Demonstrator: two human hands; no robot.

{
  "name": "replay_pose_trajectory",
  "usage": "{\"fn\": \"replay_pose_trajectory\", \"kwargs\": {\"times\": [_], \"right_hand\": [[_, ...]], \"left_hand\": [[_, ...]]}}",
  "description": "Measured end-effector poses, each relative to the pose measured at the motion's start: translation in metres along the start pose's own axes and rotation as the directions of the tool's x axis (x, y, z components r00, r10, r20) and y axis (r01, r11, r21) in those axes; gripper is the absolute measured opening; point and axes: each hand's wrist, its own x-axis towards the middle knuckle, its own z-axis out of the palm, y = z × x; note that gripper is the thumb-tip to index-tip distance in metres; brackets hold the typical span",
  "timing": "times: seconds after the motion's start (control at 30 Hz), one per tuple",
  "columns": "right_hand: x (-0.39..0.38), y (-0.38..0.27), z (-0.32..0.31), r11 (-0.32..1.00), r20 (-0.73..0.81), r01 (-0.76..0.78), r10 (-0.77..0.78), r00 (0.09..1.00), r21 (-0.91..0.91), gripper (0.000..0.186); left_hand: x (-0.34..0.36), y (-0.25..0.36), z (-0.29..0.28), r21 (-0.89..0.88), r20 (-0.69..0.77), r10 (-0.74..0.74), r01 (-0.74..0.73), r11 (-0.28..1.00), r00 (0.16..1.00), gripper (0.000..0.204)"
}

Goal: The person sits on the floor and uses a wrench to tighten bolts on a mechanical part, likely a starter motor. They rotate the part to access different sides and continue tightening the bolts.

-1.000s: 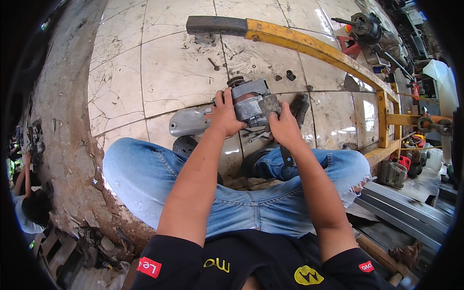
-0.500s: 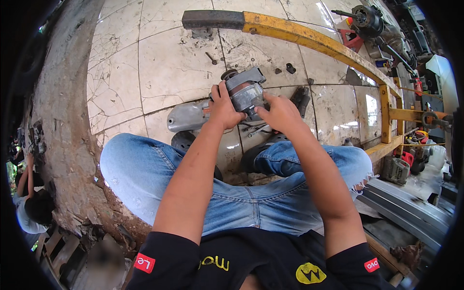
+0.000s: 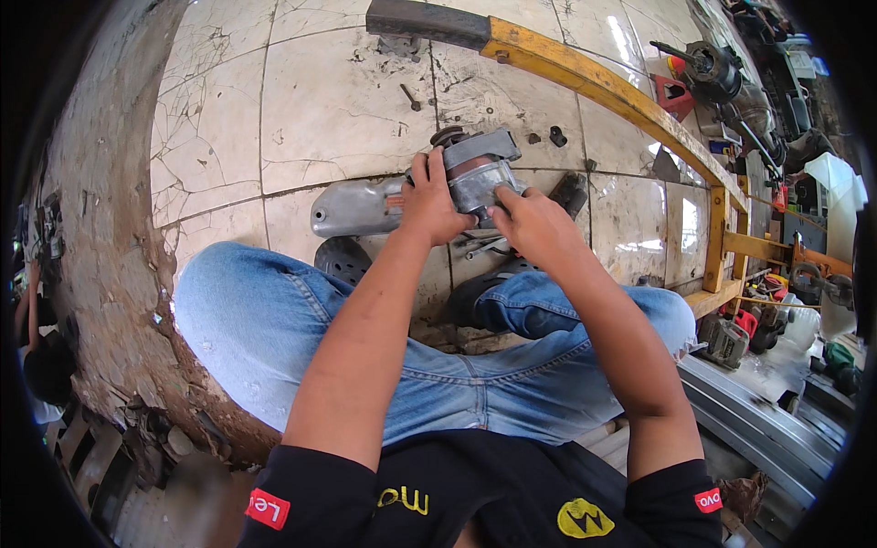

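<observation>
A grey metal alternator [image 3: 478, 186] with a brown middle band and a dark pulley [image 3: 448, 137] is between my hands, low over the tiled floor. My left hand [image 3: 433, 206] is wrapped round its left side, thumb along the near edge. With bent fingers, my right hand [image 3: 541, 225] presses thumb and forefinger on the near right end of the casing. Whatever small part lies under those fingertips is hidden. A silver metal cover [image 3: 352, 211] lies just left of the alternator. Beneath my hands, partly covered, is a wrench [image 3: 487, 247].
A yellow steel frame [image 3: 585, 78] with a dark end arches over the far and right floor. A bolt [image 3: 410, 97], small dark parts [image 3: 557, 136] and a dark oblong part [image 3: 572, 192] lie around. Metal channels [image 3: 758, 402] and jerrycans [image 3: 726, 342] stand right.
My right thumb and forefinger have drawn in and bent more against the casing. The left hand keeps its hold on the alternator. The whole view has shifted slightly.
</observation>
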Motion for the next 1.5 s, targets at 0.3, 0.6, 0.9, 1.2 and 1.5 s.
{"fn": "replay_pose_trajectory", "kwargs": {"times": [0.3,0.6,0.9,1.2,1.5], "right_hand": [[0.02,0.013,0.008,0.997,-0.042,0.068,-0.066,0.997,0.034,0.03],[0.031,0.016,0.009,0.996,0.026,-0.02,0.017,1.0,0.092,0.036],[0.012,0.052,0.03,0.879,-0.362,-0.155,0.338,0.869,0.45,0.059],[0.09,0.051,0.017,0.418,0.236,-0.444,0.462,0.855,0.792,0.064],[0.088,0.062,0.017,0.467,0.205,-0.395,0.406,0.89,0.791,0.08]], "left_hand": [[0.001,-0.001,0.001,-0.003,-0.005,0.051,-0.051,0.999,0.999,0.129],[0.008,0.002,0.001,0.003,0.032,0.037,-0.037,0.999,0.999,0.129],[0.014,0.006,-0.015,0.004,0.109,-0.012,0.012,1.0,0.994,0.13],[0.019,0.0,-0.015,0.01,0.108,-0.001,0.0,1.0,0.994,0.13],[0.031,-0.026,-0.018,-0.419,0.072,0.141,-0.099,0.903,0.987,0.106]]}}
